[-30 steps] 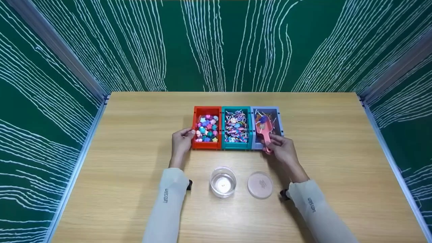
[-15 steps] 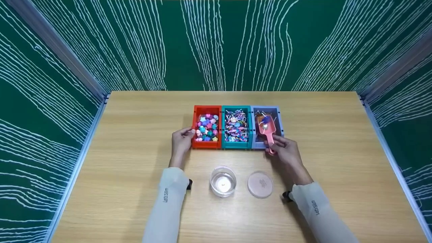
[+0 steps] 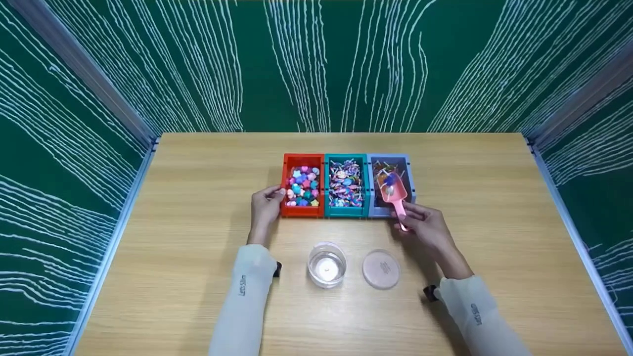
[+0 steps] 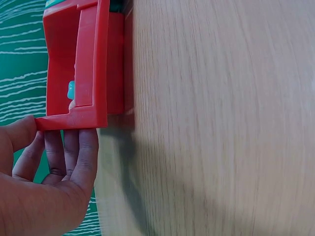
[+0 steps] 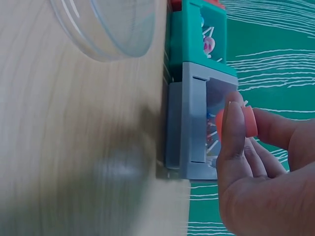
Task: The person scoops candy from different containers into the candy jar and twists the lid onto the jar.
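My left hand (image 3: 265,210) holds the side wall of the red bin (image 3: 302,212). In the left wrist view its thumb lies on the rim and the fingers (image 4: 87,152) are against the outside. Pinched by its handle in my right hand (image 3: 431,226) is a small pink scoop (image 3: 399,208), over the grey-blue bin (image 3: 380,213). A dark blue lollipop-like piece (image 3: 389,179) and a whitish one lie in the scoop. More small sticked pieces fill the bottom of that bin. From the right wrist, the scoop (image 5: 250,121) shows only partly between thumb and fingers.
Between the two outer bins sits a teal bin (image 3: 346,212) of small lollipop-like pieces; the red one holds colourful star and round beads (image 3: 304,184). Nearer me stand a clear round jar (image 3: 327,283) and a flat round lid (image 3: 381,269). Patterned green walls surround the table.
My right hand has raised the scoop and drawn it slightly right and toward me, with the pieces in it. My left hand stays on the red bin.
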A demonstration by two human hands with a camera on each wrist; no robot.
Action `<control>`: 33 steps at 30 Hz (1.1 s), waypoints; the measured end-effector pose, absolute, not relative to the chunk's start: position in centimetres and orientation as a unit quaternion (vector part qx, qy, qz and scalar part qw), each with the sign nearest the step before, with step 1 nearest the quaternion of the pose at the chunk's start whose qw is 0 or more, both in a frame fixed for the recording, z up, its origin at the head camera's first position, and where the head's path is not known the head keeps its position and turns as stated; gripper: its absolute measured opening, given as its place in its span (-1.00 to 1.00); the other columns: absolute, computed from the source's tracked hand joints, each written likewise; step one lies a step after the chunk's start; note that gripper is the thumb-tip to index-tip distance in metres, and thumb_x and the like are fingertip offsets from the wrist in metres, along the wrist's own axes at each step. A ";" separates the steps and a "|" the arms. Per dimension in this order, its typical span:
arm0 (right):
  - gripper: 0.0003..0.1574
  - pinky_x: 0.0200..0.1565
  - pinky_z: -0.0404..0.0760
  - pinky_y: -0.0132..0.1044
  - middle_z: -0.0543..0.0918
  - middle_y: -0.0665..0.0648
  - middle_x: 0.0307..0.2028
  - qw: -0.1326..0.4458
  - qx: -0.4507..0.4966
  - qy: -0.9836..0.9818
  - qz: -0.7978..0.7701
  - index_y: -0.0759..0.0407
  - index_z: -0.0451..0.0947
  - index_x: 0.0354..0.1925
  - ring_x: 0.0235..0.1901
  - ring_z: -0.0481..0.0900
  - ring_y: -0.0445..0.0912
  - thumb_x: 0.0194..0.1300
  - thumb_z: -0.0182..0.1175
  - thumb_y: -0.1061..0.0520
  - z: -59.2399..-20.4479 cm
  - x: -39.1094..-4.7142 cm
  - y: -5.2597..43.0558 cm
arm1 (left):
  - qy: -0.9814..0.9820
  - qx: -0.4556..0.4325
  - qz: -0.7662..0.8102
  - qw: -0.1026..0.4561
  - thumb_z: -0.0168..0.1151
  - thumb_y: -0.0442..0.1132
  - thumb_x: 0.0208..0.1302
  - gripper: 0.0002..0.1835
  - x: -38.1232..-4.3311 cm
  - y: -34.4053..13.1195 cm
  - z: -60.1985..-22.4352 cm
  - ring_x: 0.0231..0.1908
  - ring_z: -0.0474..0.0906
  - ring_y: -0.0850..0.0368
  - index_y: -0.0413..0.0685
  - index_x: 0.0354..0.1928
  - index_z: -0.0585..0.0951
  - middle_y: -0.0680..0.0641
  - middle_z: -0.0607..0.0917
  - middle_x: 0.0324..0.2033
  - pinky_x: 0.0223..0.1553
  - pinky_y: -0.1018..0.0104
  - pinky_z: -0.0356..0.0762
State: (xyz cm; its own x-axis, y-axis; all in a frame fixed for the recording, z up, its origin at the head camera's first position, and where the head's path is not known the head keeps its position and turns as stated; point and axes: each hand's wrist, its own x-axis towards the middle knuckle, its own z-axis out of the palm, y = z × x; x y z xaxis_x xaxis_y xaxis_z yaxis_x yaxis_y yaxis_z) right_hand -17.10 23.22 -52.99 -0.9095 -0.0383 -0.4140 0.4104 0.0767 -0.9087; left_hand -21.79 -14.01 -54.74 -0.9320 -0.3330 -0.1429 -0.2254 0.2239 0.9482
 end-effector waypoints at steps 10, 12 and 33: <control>-0.33 0.07 0.74 -0.20 0.78 0.17 0.11 0.191 0.109 0.739 -0.637 0.29 0.29 0.56 -0.09 0.81 -0.09 0.58 0.15 0.30 -51.5 -15.4 23.8 | -0.782 0.185 -0.595 0.032 0.30 -0.35 0.48 -0.73 -21.9 -14.0 -54.6 -0.12 0.59 -0.01 -0.33 0.11 0.75 -0.25 0.76 -0.16 -0.16 0.38 0.48; -0.32 0.06 0.74 -0.20 0.76 0.20 0.15 0.196 0.106 0.737 -0.638 0.28 0.29 0.56 -0.06 0.80 -0.08 0.58 0.16 0.30 -51.2 -15.0 23.9 | -0.780 0.186 -0.597 0.032 0.29 -0.36 0.48 -0.73 -21.9 -14.0 -54.6 -0.13 0.58 0.00 -0.33 0.12 0.75 -0.24 0.75 -0.16 -0.16 0.38 0.49; -0.36 -0.18 0.77 -0.27 0.77 0.37 0.05 0.182 0.034 0.752 -0.632 0.50 0.33 0.47 -0.30 0.79 -0.18 0.50 0.15 0.41 -50.3 -12.0 22.9 | -0.774 0.189 -0.603 0.032 0.27 -0.36 0.50 -0.72 -21.6 -13.8 -54.4 -0.16 0.53 0.03 -0.36 0.12 0.73 -0.18 0.71 -0.21 -0.15 0.39 0.46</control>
State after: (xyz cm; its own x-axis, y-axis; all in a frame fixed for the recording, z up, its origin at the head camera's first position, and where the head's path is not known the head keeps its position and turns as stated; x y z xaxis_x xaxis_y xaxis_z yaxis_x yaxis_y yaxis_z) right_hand -12.01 22.92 -50.29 -0.9314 -0.1782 -0.3174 0.2819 0.1987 -0.9387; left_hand -21.56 -13.76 -54.37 -0.9262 -0.3321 -0.1782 -0.2541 0.2008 0.9461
